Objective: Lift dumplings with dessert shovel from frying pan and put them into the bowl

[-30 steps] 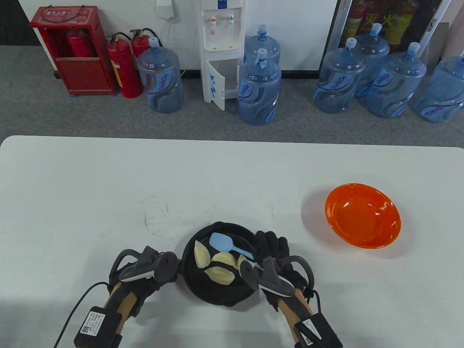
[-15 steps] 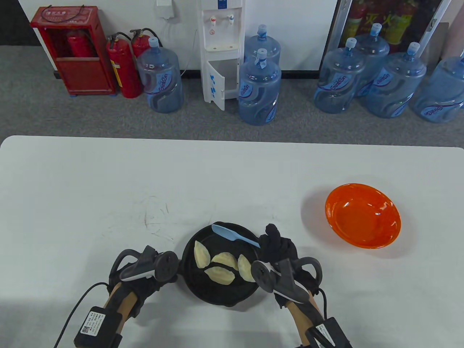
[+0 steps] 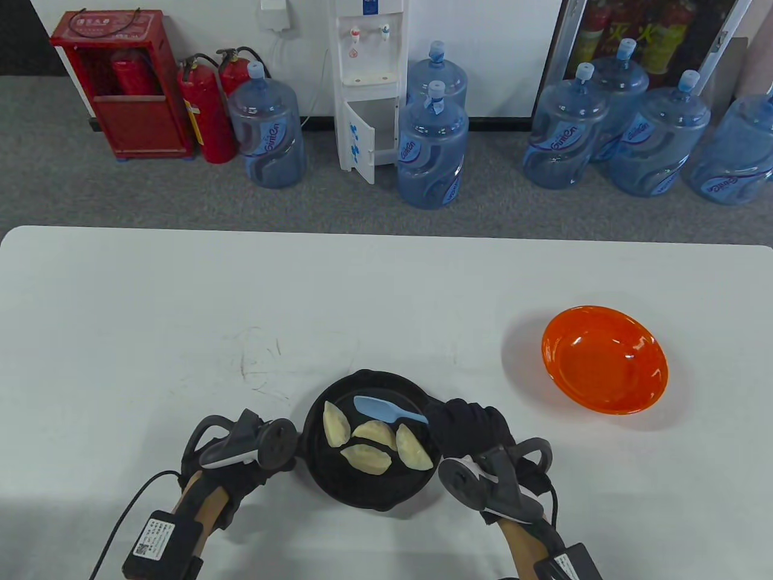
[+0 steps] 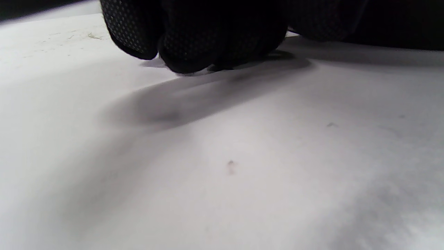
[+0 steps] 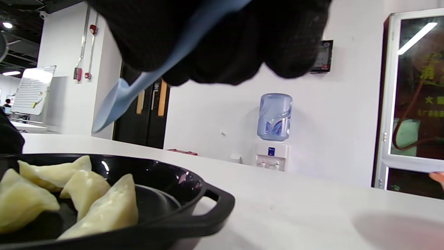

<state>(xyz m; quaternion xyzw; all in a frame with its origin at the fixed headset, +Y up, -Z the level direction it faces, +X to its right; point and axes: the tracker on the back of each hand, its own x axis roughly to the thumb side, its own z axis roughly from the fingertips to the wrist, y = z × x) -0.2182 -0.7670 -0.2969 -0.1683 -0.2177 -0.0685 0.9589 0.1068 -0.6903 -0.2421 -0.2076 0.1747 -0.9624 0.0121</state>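
A black frying pan (image 3: 338, 489) near the table's front edge holds several pale dumplings (image 3: 363, 457). My right hand (image 3: 468, 423) grips the handle of a light blue dessert shovel (image 3: 377, 408), whose blade hangs over the pan's far side above the dumplings. In the right wrist view the shovel (image 5: 118, 99) points down-left over the pan (image 5: 194, 218) and dumplings (image 5: 104, 208). My left hand (image 3: 253, 468) sits at the pan's left side; in the left wrist view its fingers (image 4: 194, 38) are curled against the table, and what they hold is hidden. The orange bowl (image 3: 606, 359) stands empty to the right.
The white table (image 3: 181, 314) stretches wide behind the pan. Beyond its far edge stand water jugs (image 3: 432, 148), a water dispenser (image 3: 368, 84) and red fire extinguishers (image 3: 205, 115) on the floor.
My right hand has slid right and toward me while holding the shovel. The shovel rose out of the pan, then came back lower over the dumplings. The left hand stayed still.
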